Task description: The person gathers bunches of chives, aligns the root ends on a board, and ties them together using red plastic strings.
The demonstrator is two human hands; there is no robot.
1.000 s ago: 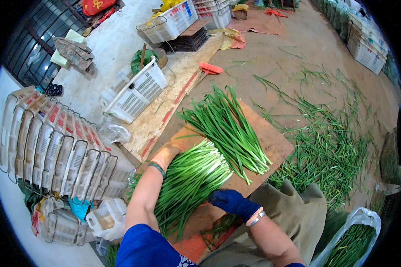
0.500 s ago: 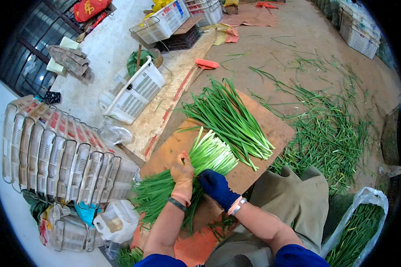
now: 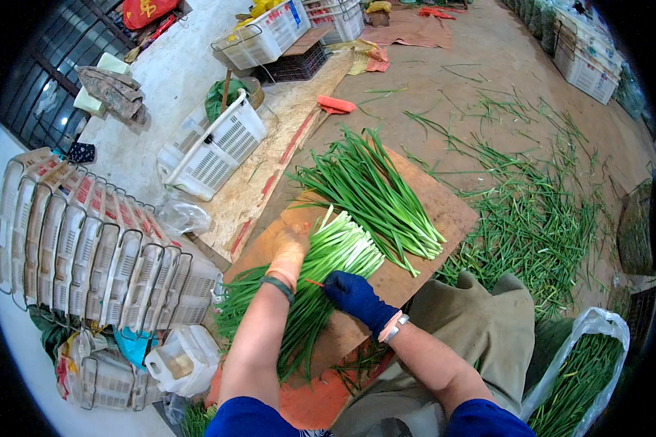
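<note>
A thick bunch of chives point(image 3: 342, 247) lies on a brown board point(image 3: 455, 218), pale stem ends pointing away to the right and green leaves towards me. My right hand point(image 3: 357, 300), in a dark blue knit glove, is closed at the bunch's near side and pinches a thin red tie point(image 3: 315, 282) that reaches onto the leaves. My left hand point(image 3: 290, 251), in a pale orange glove, rests at the bunch's far left side; its fingers are blurred and partly hidden. A second, looser pile of chives point(image 3: 375, 193) lies beyond on the same board.
Loose trimmed leaves point(image 3: 525, 233) cover the floor to the right. An open plastic bag point(image 3: 616, 320) of greens stands by my right knee. Stacked white crates point(image 3: 98, 255) and a white jug point(image 3: 184, 360) are at left. A white basket point(image 3: 215, 146) and a red brush point(image 3: 335, 105) lie ahead.
My left hand has moved up and away from my right hand, to the bunch's far side. The red tie now shows stretching out from my right hand, which has barely moved.
</note>
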